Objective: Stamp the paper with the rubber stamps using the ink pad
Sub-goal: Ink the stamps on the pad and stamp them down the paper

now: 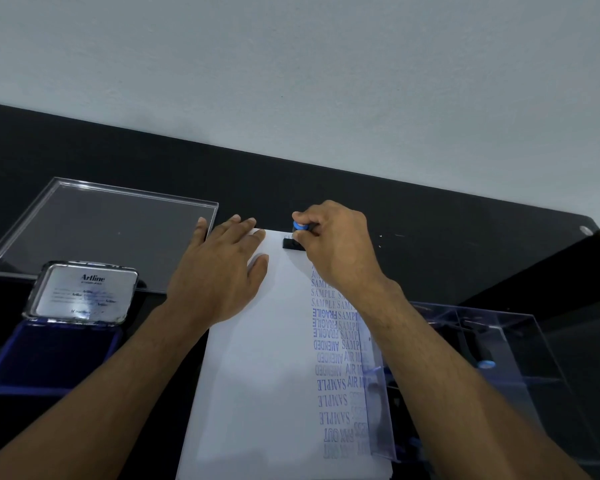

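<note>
Up at the far edge of the paper (257,375), the right hand (340,247) grips a rubber stamp (296,237) (blue-capped, black base) set down on the sheet. Flat and relaxed, the left hand (219,271) presses the paper's far left corner. Left on the worktop (430,237), the ink pad (52,355) lies open.

I see the right hand (336,244) gripping a blue-capped rubber stamp (296,237) set on the far edge of the paper (257,375). The left hand (219,271) lies flat on the paper's far left corner. The open Artline ink pad (59,344) sits left of the paper.
</note>
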`<state>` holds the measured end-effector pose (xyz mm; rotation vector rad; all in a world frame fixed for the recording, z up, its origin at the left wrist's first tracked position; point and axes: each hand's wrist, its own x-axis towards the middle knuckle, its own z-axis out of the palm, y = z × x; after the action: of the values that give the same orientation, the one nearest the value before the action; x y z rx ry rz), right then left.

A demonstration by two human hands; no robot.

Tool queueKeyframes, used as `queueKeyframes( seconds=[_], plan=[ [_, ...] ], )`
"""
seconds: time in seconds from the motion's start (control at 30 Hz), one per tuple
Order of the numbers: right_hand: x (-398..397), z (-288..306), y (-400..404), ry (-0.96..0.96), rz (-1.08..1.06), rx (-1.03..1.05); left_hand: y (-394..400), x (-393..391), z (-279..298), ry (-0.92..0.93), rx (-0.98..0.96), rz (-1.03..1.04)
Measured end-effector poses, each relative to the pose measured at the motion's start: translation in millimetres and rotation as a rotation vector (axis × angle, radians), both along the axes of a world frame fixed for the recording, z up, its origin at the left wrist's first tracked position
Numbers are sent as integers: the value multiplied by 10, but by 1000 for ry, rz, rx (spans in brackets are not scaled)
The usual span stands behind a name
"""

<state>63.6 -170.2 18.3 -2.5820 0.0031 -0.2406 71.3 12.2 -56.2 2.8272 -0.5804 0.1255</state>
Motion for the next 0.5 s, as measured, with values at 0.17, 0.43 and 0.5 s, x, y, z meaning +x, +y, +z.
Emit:
queueKeyframes(
  seconds=[0.17, 0.43, 0.5],
  plan=[
    [-24, -36, -33, -30, -25, 54, 7, -2, -2, -3, 2, 0],
    [-93, 34, -242, -99, -419, 627, 9, -21, 14, -3, -9, -2],
    [-120, 60, -248, -88, -442, 669, 6, -23, 22, 2, -11, 1]
  ],
)
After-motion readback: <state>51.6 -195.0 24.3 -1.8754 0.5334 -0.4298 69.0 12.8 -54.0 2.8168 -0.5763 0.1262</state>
